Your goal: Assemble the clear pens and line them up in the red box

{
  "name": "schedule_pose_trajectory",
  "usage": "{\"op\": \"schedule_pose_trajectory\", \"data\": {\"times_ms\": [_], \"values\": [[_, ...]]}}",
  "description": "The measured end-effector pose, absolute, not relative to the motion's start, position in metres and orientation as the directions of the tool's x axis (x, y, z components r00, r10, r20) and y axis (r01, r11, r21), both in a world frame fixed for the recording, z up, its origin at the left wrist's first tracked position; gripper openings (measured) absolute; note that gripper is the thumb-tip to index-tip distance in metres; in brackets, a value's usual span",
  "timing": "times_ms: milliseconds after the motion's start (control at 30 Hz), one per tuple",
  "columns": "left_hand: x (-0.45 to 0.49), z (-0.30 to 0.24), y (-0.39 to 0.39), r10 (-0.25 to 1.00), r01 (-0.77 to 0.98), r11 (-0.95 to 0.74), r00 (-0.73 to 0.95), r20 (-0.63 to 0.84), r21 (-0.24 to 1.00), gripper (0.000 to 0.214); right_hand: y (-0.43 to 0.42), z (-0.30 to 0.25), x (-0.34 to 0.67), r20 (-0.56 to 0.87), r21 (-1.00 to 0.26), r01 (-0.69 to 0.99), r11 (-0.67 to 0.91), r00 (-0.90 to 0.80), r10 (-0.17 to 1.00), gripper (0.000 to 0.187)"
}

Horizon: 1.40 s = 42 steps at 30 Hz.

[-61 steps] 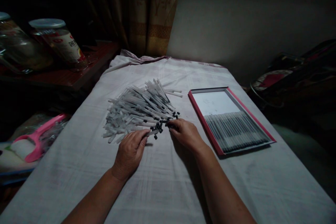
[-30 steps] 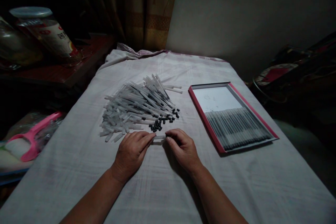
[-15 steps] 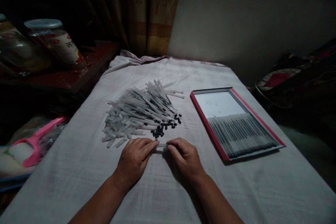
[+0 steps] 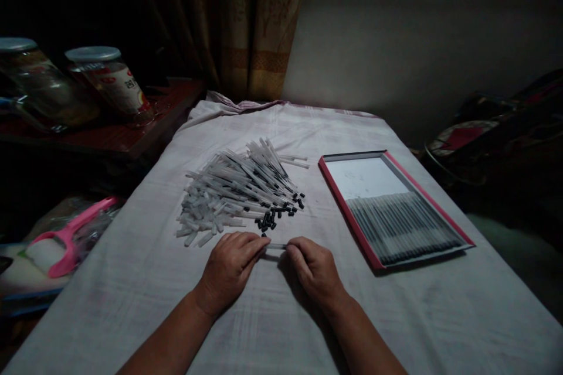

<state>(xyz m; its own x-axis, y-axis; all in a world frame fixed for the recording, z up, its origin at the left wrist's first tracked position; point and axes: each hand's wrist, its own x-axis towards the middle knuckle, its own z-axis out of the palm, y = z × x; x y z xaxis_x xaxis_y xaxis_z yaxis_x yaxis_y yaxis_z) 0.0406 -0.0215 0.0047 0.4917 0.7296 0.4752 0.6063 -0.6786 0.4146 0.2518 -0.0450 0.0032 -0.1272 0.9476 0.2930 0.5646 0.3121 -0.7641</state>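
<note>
Pen tube (image 4: 277, 246) is pinched at either end by left hand (image 4: 231, 265) and right hand (image 4: 316, 269), near black caps (image 4: 267, 222).

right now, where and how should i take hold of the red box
I'd probably pinch the red box by its left wall toward the far end, coming from the left with the right hand: that raised edge faces it, and white bottom shows there, while pens line the nearer part.

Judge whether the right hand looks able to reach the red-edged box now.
Probably yes: only tablecloth shows between the right hand and the red-edged box to its right, though that hand is occupied, holding a slim tube with the left hand.
</note>
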Motion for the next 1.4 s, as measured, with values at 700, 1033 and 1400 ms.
{"op": "schedule_pose_trajectory", "data": {"times_ms": [700,1033,1400], "values": [[0.0408,0.0052,-0.0209,0.729,0.616,-0.677,0.488,0.481,0.402,0.022,-0.0437,-0.0023,0.2554,0.39,-0.688,0.618,0.381,-0.128,0.912,0.018],[0.0407,0.0055,-0.0201,0.728,0.615,-0.677,0.481,0.488,0.404,0.021,-0.0417,0.0014,0.2549,0.476,-0.55,0.703,0.451,-0.18,0.861,0.013],[0.0409,0.0061,-0.0209,0.733,0.612,-0.675,0.487,0.475,0.412,0.02,-0.0419,0.0043,0.2556,0.455,-0.571,0.674,0.468,-0.214,0.864,0.011]]}}
